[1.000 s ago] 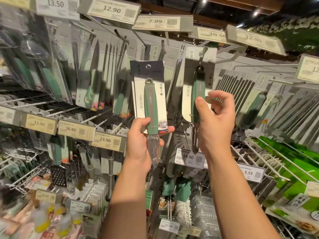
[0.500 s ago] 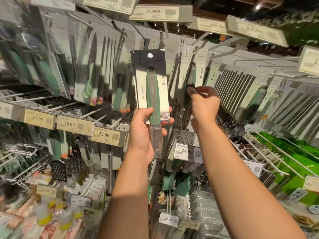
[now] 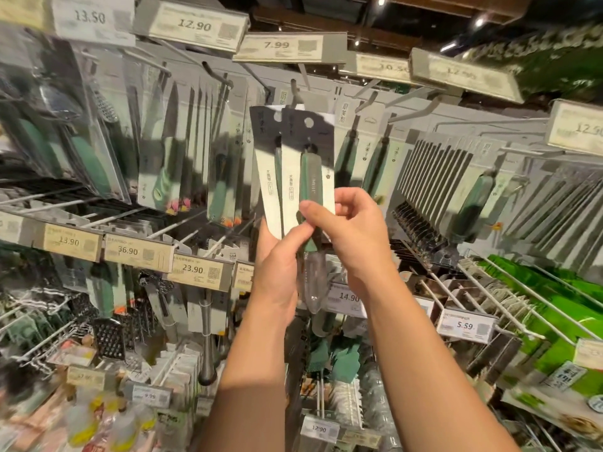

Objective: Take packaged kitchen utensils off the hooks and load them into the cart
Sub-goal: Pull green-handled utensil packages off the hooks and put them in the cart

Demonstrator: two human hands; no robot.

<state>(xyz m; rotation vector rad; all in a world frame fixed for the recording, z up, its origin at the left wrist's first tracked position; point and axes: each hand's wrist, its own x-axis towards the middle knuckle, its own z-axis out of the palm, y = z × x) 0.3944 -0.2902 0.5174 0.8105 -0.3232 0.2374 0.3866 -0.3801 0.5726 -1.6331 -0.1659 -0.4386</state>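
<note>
At far left, carded knives (image 3: 163, 177) with green handles hang on hooks of the display wall, above a row of price tags reading 13.90 (image 3: 69, 242), 36.90 (image 3: 128, 251) and 23.90 (image 3: 193, 269); a grater (image 3: 109, 339) hangs lower down. At centre, both hands are raised in front of the wall and hold two packaged utensils together, one card overlapping the other. The rear package (image 3: 266, 171) stands to the left, its dark header and white card tilted slightly; the front package (image 3: 310, 158) lies against it, showing a green-handled tool under a clear blade cover that extends below the hands. Both packages are off the hooks and held in the air; no cart is in view. The left hand (image 3: 277, 272) has its grip closed on the lower part of the packages, thumb pressed along the front of the green handle. The right hand (image 3: 352, 233) has its grip closed on the front package, thumb and fingers pinching the card at the handle from the right side. To the right, more carded utensils (image 3: 434, 177) hang in a dense row, with price tags 14.90 (image 3: 348, 296) and 5.59 (image 3: 465, 325) below, and green packages (image 3: 561, 308) on wire racks at far right.
</note>
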